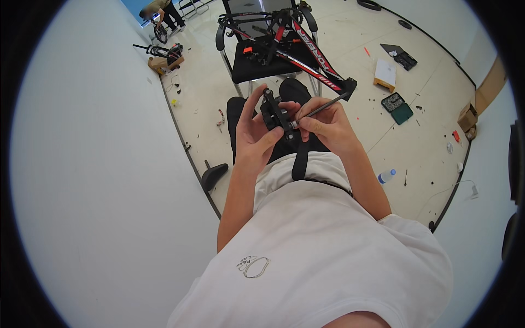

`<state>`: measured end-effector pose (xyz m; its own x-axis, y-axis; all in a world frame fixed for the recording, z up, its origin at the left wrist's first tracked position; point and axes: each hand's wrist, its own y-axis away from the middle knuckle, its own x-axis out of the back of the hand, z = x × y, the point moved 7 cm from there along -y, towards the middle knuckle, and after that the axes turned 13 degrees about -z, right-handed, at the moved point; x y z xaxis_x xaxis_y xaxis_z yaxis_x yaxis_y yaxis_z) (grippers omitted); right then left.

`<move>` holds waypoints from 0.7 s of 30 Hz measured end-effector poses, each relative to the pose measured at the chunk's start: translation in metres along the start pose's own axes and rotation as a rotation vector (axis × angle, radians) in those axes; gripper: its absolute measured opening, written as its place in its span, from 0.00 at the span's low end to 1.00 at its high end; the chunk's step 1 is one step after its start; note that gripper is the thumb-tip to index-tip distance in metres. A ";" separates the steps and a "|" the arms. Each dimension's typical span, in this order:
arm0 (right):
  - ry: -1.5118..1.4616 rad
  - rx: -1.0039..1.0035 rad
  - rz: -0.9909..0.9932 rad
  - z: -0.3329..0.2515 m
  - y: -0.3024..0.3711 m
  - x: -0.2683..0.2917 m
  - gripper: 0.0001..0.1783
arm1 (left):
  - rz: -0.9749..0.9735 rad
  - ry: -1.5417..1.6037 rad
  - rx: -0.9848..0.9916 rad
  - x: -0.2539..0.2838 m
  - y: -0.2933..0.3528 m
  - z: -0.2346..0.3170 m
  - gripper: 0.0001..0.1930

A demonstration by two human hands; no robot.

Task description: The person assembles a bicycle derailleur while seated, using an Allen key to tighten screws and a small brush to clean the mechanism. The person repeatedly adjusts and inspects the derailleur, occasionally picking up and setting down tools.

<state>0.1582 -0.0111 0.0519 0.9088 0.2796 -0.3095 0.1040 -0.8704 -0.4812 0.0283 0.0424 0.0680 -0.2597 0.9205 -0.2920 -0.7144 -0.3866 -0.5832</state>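
Note:
Above my lap, my left hand (pixel 257 134) is closed around a black disc brake caliper (pixel 278 113), with the thumb pressed on its near end and the fingers behind. A silver bolt (pixel 294 124) sticks out from the caliper's right side. My right hand (pixel 330 127) pinches a long grey metal rod (pixel 328 105) that looks like a hex key. Its inner end lies between my fingertips beside the bolt, and its outer end slants up and right. My fingers hide whether the rod touches the bolt.
Ahead, a red, black and white bicycle frame (pixel 317 57) rests across a black chair (pixel 243 70). Tool cases (pixel 402 112), a bottle (pixel 386 175) and loose parts lie on the right floor. A bicycle saddle (pixel 214 176) lies by the left wall. Another person (pixel 164 11) bends over a wheel far left.

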 end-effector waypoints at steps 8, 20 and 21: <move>0.052 -0.024 0.015 -0.002 0.002 0.000 0.08 | 0.036 0.056 -0.012 0.003 0.000 0.001 0.41; 0.042 -0.010 0.040 -0.001 0.001 -0.005 0.06 | 0.025 0.068 -0.005 0.003 0.000 0.000 0.41; 0.025 -0.010 0.037 0.002 0.001 -0.005 0.06 | 0.015 0.069 -0.001 0.002 0.000 0.000 0.41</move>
<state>0.1532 -0.0129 0.0516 0.9221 0.2368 -0.3060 0.0739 -0.8841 -0.4614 0.0274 0.0444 0.0673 -0.2248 0.9085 -0.3523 -0.7102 -0.4003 -0.5791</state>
